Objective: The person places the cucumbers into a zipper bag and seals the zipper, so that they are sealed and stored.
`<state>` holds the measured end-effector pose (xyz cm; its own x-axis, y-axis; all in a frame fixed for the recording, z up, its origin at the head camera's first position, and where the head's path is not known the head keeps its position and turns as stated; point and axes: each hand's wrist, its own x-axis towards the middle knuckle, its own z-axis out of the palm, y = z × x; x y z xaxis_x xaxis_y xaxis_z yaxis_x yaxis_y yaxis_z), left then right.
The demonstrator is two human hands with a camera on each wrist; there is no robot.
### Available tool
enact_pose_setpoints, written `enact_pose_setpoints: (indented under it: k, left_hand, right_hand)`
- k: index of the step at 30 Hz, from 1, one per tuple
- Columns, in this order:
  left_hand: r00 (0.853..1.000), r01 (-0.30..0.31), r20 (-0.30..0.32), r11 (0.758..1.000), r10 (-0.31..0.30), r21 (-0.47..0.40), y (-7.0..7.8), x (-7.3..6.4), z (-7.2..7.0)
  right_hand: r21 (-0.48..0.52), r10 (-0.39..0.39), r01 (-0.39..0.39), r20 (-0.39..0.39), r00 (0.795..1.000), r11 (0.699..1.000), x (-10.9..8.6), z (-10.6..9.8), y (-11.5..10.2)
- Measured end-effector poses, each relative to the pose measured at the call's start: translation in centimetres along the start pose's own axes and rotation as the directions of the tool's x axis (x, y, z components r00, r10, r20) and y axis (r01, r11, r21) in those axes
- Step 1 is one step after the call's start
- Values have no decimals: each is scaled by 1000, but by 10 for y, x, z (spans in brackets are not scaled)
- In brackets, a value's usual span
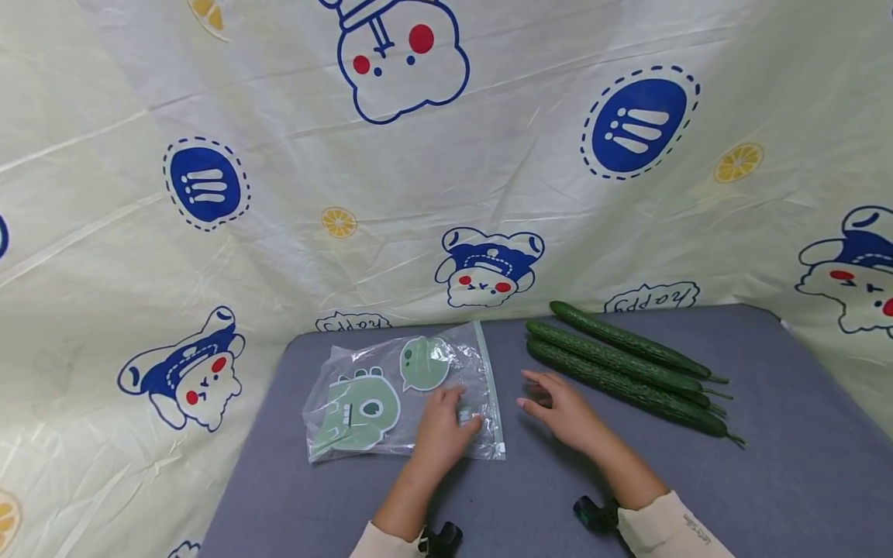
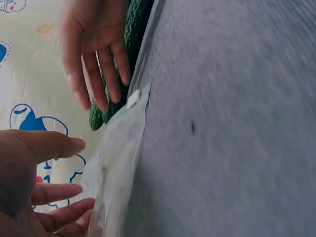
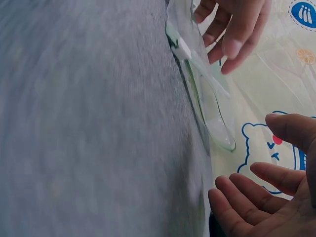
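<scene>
A clear zip bag [image 1: 432, 418] with green dinosaur prints lies flat on the grey table, its zip edge facing right. Over its right part is my left hand [image 1: 443, 426], thumb and fingers spread apart; in the left wrist view the fingertips [image 2: 74, 190] are right at the plastic. My right hand [image 1: 568, 415] hovers just right of the zip edge, holding nothing, and the right wrist view shows its fingers [image 3: 261, 197] loosely extended. Several long green cucumbers [image 1: 621, 364] lie side by side beyond the right hand, stems pointing right.
The grey cloth-covered table [image 1: 530, 504] ends at a patterned curtain [image 1: 293, 155] along its back and sides. Black wrist cameras [image 1: 596, 513] are strapped under both wrists, below the light sleeves [image 1: 670, 527].
</scene>
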<state>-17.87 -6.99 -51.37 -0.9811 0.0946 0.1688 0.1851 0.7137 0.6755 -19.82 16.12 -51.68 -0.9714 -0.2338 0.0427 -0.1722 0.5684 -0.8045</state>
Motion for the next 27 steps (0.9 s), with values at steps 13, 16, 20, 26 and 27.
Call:
enact_pose_setpoints:
  k: [13,16,20,26,27]
  left_hand:
    - [997,19,79,1000,-18,-8,3,6,16]
    - [996,25,81,1000,-27,16,2,6,18]
    - [997,31,71,997,-36,70,3,7,22]
    - [996,31,83,990,-43,138,4,10,23]
    - [995,30,89,991,-42,133,4,10,22]
  right_hand:
    - [116,39,-47,65,997,992,4,16,-2]
    - [128,31,-41,79,996,991,4,18,1]
    - [147,23,-36,90,996,988,3,20,3]
    - [124,2,-12,85,996,992,4,23,2]
    - [124,-1,-9,82,997,992,4,24,2]
